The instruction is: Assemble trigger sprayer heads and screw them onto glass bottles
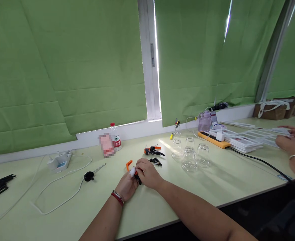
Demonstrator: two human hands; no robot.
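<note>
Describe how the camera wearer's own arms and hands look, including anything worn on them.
Both forearms are bare, with no sleeves in view. The left hand has a white covering on what looks like the thumb; that wrist wears a silvery bangle and a red band. The right hand has nothing at the wrist.
</note>
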